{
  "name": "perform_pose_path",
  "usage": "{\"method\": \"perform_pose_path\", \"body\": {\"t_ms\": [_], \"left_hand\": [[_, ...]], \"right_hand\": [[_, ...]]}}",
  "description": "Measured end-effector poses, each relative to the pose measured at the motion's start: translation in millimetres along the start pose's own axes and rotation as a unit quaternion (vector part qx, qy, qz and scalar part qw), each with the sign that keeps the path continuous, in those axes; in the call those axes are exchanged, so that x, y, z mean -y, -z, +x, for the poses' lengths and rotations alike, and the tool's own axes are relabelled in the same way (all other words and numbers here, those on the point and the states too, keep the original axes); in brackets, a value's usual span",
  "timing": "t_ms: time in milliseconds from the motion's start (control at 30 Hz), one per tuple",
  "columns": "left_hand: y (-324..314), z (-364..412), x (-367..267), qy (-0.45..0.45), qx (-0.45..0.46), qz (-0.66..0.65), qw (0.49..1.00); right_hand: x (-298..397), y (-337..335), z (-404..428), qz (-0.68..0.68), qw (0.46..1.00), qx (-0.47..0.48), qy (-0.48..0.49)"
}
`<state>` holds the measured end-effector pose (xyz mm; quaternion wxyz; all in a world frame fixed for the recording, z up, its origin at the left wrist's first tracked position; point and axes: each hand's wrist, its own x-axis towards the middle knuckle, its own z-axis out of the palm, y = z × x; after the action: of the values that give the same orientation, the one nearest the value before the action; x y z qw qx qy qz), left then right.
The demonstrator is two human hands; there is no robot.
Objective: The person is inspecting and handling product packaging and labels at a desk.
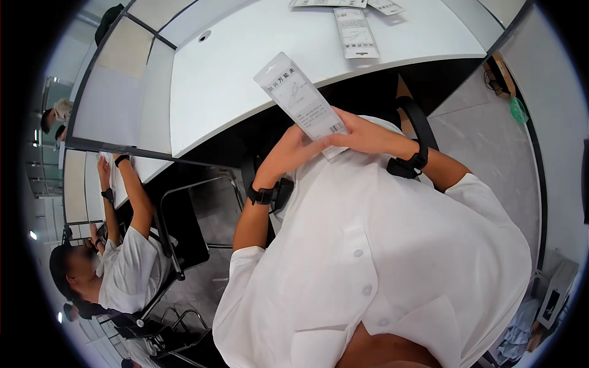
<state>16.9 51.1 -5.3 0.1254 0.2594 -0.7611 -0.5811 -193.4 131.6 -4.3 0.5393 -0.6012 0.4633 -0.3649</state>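
Observation:
A flat, long retail package (306,99) with a printed white-and-grey back and a hang hole is tilted up to the left in front of my chest. Its upper end reaches over the desk's front edge. My left hand (287,154) grips its lower left side, the fingers hidden behind it. On the other side my right hand (361,131) holds the lower end, thumb across the printed face. The two thumbs come close together near the bottom. A similar package (356,34) lies flat on the white desk (239,50), with others partly cut off beyond it.
Partition panels (154,101) bound the desk on the left. A co-worker (124,271) in a white shirt sits at the neighbouring desk, beside a black chair (184,225). A chair armrest (418,119) stands to my right. Boxes and a green bag (518,110) lie along the right wall.

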Motion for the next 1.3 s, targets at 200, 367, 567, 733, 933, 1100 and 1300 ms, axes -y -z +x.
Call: {"method": "perform_pose_path", "body": {"t_ms": [200,367,567,733,933,1100,1300], "left_hand": [[1.1,1.1,9.6,-0.003,-0.005,-0.024,1.000],[0.7,0.1,-9.2,0.017,0.004,-0.081,0.997],[-1.6,-0.4,-9.8,-0.009,-0.031,-0.071,0.997],[1.0,1.0,-2.8,-0.007,-0.062,-0.013,0.998],[-0.7,0.3,-1.1,-0.006,-0.079,-0.039,0.996],[-1.5,2.7,1.5,-0.037,-0.037,-0.091,0.995],[-2.6,3.0,-5.8,-0.027,-0.048,-0.070,0.996]], "right_hand": [[0.3,-0.6,-0.3,0.023,1.000,0.002,0.002],[5.6,0.6,1.1,0.060,0.998,0.012,-0.032],[2.4,-0.6,1.8,0.080,0.997,0.008,-0.006],[7.1,-0.4,1.1,0.110,0.993,0.018,-0.034],[11.5,-3.3,1.6,0.129,0.991,0.023,-0.035],[11.9,-2.8,-0.2,0.120,0.992,0.033,-0.027],[7.0,-0.9,0.6,0.142,0.989,0.034,-0.015]]}}
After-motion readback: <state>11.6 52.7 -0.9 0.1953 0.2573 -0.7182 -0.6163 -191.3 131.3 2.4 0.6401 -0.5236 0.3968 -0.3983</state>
